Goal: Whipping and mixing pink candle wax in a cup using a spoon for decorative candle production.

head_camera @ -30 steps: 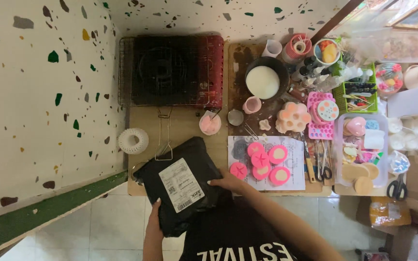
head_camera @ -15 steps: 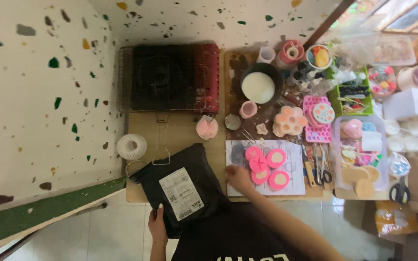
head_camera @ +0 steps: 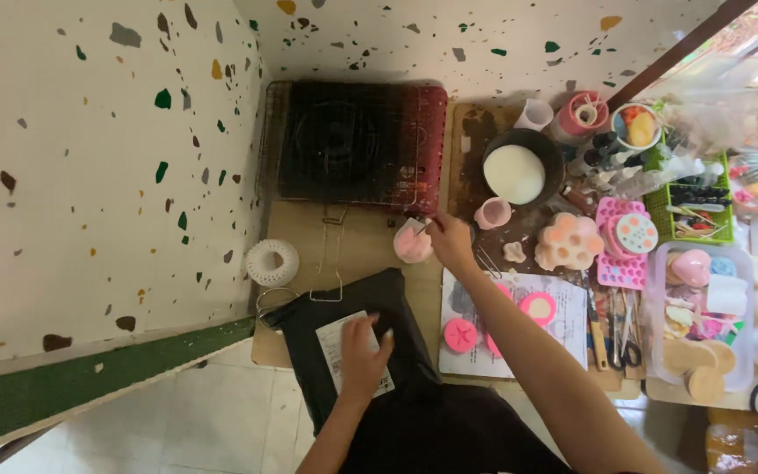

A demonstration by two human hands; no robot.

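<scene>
Reaching fwd: my right hand [head_camera: 449, 244] left the pink molds on the paper [head_camera: 519, 325], fingers now pinching small pink cup [head_camera: 413, 244] by stove [head_camera: 353, 145]. Left hand [head_camera: 363, 355] flat, pressing black pkg [head_camera: 353, 351].

Home craft workbench, likely candle or soap making. Evidence: portable gas stove [head_camera: 354, 145] against terrazzo wall [head_camera: 89, 158], pan of white wax [head_camera: 516, 172], pink silicone moulds [head_camera: 622, 254], cast pink pieces [head_camera: 537, 307], scissors [head_camera: 629, 338].

Black bag [head_camera: 357, 351] w/ white label [head_camera: 344, 347], pink cup [head_camera: 412, 244], speckled terrazzo wall [head_camera: 89, 158].
</scene>
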